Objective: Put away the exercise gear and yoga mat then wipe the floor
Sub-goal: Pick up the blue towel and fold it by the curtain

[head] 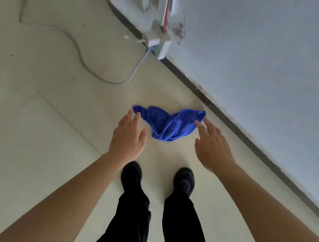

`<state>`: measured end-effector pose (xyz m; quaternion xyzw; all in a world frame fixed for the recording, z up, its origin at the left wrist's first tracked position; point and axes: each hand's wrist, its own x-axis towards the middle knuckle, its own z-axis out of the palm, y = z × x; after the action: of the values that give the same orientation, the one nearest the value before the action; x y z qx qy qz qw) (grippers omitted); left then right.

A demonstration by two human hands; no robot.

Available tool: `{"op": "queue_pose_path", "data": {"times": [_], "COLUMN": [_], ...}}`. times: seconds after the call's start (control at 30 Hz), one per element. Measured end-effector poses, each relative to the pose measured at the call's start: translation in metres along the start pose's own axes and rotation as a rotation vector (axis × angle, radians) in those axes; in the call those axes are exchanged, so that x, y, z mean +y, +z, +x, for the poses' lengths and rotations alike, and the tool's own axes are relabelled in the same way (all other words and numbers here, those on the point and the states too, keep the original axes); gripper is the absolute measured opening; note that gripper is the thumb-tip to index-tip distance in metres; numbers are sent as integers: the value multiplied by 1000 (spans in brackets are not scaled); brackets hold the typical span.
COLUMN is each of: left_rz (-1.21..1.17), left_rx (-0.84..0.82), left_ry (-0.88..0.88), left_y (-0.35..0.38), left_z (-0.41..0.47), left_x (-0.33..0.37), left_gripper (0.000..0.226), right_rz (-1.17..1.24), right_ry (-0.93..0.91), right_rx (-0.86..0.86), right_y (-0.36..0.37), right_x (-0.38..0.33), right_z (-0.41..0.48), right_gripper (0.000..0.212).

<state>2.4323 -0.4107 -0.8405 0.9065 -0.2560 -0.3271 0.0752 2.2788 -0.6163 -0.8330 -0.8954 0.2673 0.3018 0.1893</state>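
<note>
risks, from the left of the frame. the grey cable (115, 83) lies loose in a loop across the floor (36, 127) at upper left; a wide wiping stroke or a step that way could snag it. the left hand (128, 137) is at the left edge of the blue cloth (171, 123), fingers straight and a little apart, gripping nothing. the cloth sits bunched and twisted at centre frame, just ahead of the black shoes (131, 174). gripped as it lies, it would likely wipe with a narrow ridge and leave streaks, so it wants spreading first. the right hand (212, 146) is at the cloth's right edge, fingers apart and empty. how far either hand is above the floor cannot be told. a stroke to the right could run the cloth into the dark skirting strip (223, 118) just beyond it.

floor and room. pale, smooth flooring with one thin seam line at left and a few dark specks. a white fitting (159, 40) with a red wire stands at the wall base, upper centre. a grey-white wall (269, 63) fills the right. no mat or exercise gear is in view.
</note>
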Motion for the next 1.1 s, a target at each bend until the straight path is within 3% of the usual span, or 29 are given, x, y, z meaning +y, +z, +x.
{"op": "queue_pose_path", "data": {"times": [0.2,0.4,0.5,0.6,0.8,0.97,1.1], "left_rz": [52,123,181,242,274,28,-151], "left_rx": [-133,-174,-170,-148,47,297,373], "left_ry": [84,143,96,66,194,204,193], "left_y": [159,249,262,248,156,46,-44], "left_z": [73,122,124,102,43,10,-25], "left_x": [-35,-53,-62,-66,-57,-24,15], "left_gripper": [59,67,46,22,16,23,10], "right_rz": [-31,-35,-128,-176,-114,27,184], "right_ry": [-104,-234,-181,-109,33,60,87], "right_rx": [-40,-19,-119,-162,-60,143,296], "right_y": [134,197,209,200,119,23,-58], "right_x": [24,22,27,37,50,45,31], "right_z": [103,179,188,164,94,39,-17], "right_gripper": [61,88,58,23,33,31,28]}}
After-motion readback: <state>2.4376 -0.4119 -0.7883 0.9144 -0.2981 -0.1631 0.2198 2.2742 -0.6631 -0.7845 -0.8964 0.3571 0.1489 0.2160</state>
